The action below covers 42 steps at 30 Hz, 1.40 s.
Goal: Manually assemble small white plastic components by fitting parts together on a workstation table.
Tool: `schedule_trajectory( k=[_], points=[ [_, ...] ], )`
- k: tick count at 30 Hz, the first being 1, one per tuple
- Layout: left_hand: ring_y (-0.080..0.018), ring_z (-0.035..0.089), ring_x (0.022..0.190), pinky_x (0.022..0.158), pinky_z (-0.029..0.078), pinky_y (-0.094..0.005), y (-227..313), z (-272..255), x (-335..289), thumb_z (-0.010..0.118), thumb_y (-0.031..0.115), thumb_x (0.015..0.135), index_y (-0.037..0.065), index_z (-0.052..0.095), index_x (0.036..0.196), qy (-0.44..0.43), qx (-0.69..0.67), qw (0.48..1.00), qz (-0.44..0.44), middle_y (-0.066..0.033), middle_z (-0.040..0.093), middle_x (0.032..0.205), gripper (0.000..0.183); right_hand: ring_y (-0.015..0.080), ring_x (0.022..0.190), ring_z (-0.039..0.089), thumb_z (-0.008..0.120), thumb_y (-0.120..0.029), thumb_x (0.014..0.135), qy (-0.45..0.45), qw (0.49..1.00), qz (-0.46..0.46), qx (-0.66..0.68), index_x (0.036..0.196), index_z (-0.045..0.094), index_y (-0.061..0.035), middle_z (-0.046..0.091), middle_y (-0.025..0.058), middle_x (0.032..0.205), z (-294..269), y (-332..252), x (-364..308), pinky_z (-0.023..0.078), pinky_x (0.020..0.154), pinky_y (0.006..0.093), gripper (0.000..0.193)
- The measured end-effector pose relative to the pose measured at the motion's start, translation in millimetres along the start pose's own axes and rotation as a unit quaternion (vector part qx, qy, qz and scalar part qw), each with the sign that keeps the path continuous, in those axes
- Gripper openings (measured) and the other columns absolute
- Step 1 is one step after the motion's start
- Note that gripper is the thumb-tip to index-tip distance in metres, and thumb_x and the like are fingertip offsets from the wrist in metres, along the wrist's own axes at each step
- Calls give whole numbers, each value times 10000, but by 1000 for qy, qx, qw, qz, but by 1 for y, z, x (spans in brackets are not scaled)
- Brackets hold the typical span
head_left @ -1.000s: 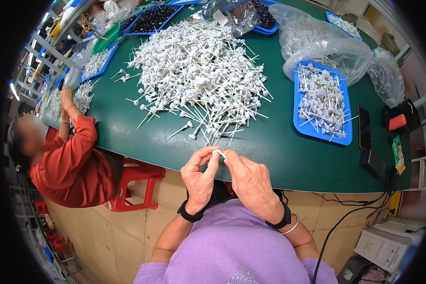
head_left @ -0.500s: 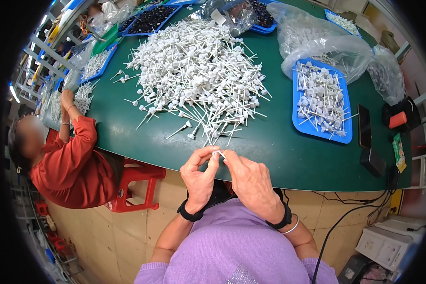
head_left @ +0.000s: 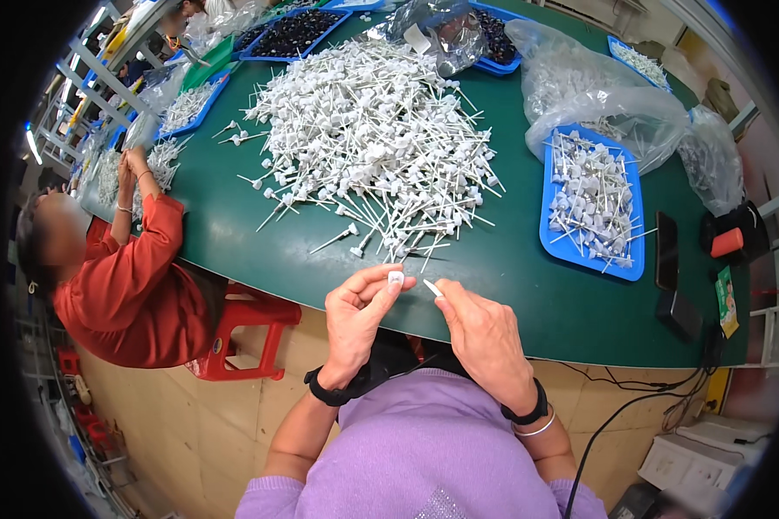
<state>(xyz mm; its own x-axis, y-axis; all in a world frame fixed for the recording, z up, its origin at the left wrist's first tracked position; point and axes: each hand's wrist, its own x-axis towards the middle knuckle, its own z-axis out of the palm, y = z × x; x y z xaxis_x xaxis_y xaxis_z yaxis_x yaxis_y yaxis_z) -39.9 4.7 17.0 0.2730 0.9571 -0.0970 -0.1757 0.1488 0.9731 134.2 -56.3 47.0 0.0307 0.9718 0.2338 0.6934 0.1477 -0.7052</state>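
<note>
My left hand (head_left: 353, 322) pinches a small white square-headed plastic piece (head_left: 395, 278) between thumb and fingertips, at the near edge of the green table (head_left: 268, 259). Just to its right, my right hand (head_left: 490, 344) grips a thin white stick (head_left: 432, 287) whose tip pokes out past the fingers; the rest is hidden. A gap separates the two held parts. Beyond my hands spreads a large pile of white-headed sticks (head_left: 372, 130), with a few strays along its near side.
To the right, a blue tray (head_left: 547, 203) holds more such sticks, with a clear plastic bag (head_left: 563, 65) behind it. A dark phone (head_left: 666, 251) lies beside the tray. A co-worker in red (head_left: 125, 285) sits at the left by a red stool (head_left: 251, 333).
My hands have drawn apart, my right hand shifting right and slightly down. The white parts that met between my fingertips are now separate, one in each hand.
</note>
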Motion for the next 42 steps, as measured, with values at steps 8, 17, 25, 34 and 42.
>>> schedule_trajectory(
  k=[8, 17, 25, 34, 42],
  points=[
    [-129, 689, 930, 848, 503, -251, 3, 9, 4, 639, 84, 966, -33, 653, 1182, -14, 10, 1000, -22, -144, 745, 1004, 247, 409, 667, 615, 574, -128, 979, -3, 999, 48, 22, 1055, 589, -40, 635, 183, 772, -3, 15, -15, 458, 561, 474, 118],
    [-178, 712, 955, 843, 531, -273, 6, 53, 21, 632, 89, 970, -37, 671, 1149, -87, 25, 996, -15, -149, 738, 1016, 223, 404, 671, 620, 601, -118, 961, 58, 994, 93, 18, 1068, 627, -20, 638, 191, 758, -21, 41, -37, 460, 577, 441, 147],
    [-279, 572, 1225, 1001, 471, -381, 12, 178, 91, 722, 223, 912, 50, 338, 1489, -229, 60, 963, 128, -226, 539, 1380, 715, 297, 537, 602, 551, -125, 986, 50, 989, 137, -21, 1069, 659, -3, 580, 157, 607, -27, 55, -55, 445, 526, 397, 182],
    [-184, 637, 736, 692, 503, -302, 21, -49, 70, 688, 26, 845, 27, 739, 936, 88, 443, 866, 213, -91, 676, 834, 104, 389, 628, 597, 592, -112, 966, 2, 986, 168, 2, 1068, 647, -16, 601, 201, 714, -20, 43, -38, 438, 566, 447, 151],
    [-296, 617, 734, 673, 497, -367, -9, -86, 92, 725, 73, 805, 42, 696, 931, 40, 655, 700, 282, -117, 637, 847, 133, 232, 537, 592, 586, -96, 965, -16, 997, 78, 5, 1088, 656, -8, 585, 136, 645, 0, 26, -17, 439, 518, 355, 166]
  ],
)
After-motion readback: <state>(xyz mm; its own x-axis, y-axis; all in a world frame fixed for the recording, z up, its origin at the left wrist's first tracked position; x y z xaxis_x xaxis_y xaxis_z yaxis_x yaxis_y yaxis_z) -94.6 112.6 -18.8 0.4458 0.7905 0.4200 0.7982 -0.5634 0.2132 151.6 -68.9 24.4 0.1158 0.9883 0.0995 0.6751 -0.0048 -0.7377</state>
